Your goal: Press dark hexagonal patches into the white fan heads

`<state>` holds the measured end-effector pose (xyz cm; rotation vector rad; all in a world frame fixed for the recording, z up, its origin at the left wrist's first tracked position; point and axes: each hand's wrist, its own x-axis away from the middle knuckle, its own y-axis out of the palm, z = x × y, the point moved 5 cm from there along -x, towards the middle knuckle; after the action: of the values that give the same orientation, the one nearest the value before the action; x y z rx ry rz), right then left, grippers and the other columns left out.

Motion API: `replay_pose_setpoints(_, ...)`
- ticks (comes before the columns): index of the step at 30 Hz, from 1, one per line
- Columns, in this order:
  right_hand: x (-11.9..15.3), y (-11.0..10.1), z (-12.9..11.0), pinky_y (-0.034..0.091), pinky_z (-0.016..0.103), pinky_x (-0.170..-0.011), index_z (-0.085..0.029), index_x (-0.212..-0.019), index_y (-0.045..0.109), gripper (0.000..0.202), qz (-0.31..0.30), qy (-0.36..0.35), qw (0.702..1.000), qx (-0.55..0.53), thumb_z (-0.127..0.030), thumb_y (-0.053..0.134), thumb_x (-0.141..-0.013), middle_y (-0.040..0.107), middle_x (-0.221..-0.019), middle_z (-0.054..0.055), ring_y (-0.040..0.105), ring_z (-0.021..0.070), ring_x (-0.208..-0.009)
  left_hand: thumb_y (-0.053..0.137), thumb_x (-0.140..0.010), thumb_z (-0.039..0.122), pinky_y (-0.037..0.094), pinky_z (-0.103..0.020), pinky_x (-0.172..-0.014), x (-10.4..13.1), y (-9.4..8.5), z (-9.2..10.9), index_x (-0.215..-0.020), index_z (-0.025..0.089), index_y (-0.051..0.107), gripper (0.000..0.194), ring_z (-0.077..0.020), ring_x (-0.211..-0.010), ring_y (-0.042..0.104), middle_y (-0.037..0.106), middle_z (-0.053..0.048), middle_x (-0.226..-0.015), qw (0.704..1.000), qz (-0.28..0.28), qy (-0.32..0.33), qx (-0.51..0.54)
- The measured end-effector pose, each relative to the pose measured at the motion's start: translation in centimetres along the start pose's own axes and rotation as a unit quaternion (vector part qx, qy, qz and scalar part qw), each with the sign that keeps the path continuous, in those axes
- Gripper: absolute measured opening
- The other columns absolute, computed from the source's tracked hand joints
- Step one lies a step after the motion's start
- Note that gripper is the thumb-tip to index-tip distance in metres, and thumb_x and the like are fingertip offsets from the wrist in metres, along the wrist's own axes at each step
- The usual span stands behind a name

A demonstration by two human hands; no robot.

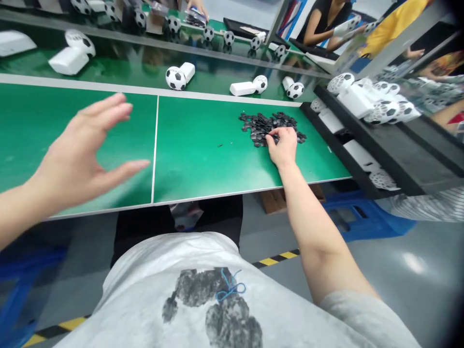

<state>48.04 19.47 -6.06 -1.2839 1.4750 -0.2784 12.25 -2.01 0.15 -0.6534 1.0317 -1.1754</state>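
Observation:
My left hand (87, 150) hovers over the left part of the green table (195, 164), fingers spread and nothing in it. On the right, my right hand (283, 145) reaches into a pile of small black pieces (259, 126), its thumb and fingertips pressed together at the pile's near edge. Whatever is between those fingertips is too small to make out. A tiny dark bit (220, 145) lies on the green surface left of the pile.
Behind the table, a belt carries white parts with soccer-patterned balls (176, 78). Black trays (416, 150) stacked at the right hold more of them (380, 99). Across the belt, a person in black (319, 24) handles white parts. Blue stools (369, 217) stand below.

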Motion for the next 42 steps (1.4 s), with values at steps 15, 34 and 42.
replay_pose_setpoints(15, 1.1, 0.0, -0.2, 0.039, 0.039, -0.084, -0.012, -0.090, 0.061, 0.018, 0.005, -0.037, 0.997, 0.068, -0.025, 0.056, -0.079, 0.059, -0.090, 0.013, 0.051, 0.0238, -0.089, 0.049, -0.080, 0.049, 0.028, -0.039, -0.107, -0.2, 3.1, -7.8, -0.125, 0.007, 0.042, 0.062, -0.0281, -0.130, 0.030, 0.036, -0.020, -0.136, 0.990, 0.032, -0.057, -0.124)
replay_pose_setpoints(34, 2.1, 1.6, 1.0, 0.051, 0.037, -0.058, -0.025, -0.085, 0.061, 0.034, -0.002, 0.002, 0.997, 0.082, -0.046, 0.033, -0.084, 0.064, -0.092, 0.005, 0.063, 0.0241, -0.074, 0.044, -0.086, 0.046, 0.037, -0.045, -0.103, 2.5, 3.9, -8.4, -0.130, 0.029, 0.038, 0.048, -0.0268, -0.129, 0.034, 0.031, -0.008, -0.144, 0.993, -0.016, -0.068, -0.098)
replay_pose_setpoints(42, 3.3, -0.2, 1.2, 0.052, 0.035, -0.069, -0.028, -0.091, 0.059, 0.029, 0.027, -0.017, 0.996, 0.078, -0.045, 0.035, -0.087, 0.063, -0.097, 0.004, 0.063, 0.0227, -0.086, 0.045, -0.079, 0.047, 0.028, -0.050, -0.103, -11.7, -4.1, -18.4, -0.123, 0.013, 0.042, 0.055, -0.0355, -0.126, 0.033, 0.042, -0.014, -0.133, 0.975, 0.065, -0.124, -0.170)
